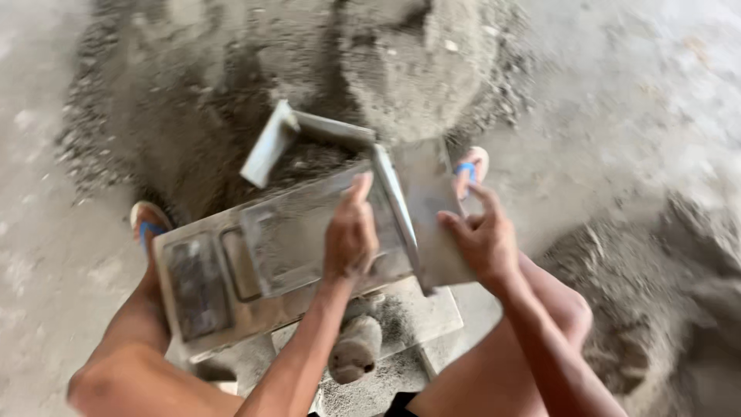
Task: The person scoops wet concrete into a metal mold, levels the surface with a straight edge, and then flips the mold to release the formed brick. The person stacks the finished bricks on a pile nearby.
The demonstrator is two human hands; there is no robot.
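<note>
My fingers clamp the grey metal mould (285, 247), left hand (351, 235) on top, right hand (482, 239) gripping its side plate (428, 208); sand heap (309, 77) beyond, mould seemingly unfilled.

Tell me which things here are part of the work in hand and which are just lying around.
In hand: left hand on the grey metal mould; right hand on its hinged side plate.

Lying about: sand heap, grey slab, dusty cylinder, concrete floor.
</note>
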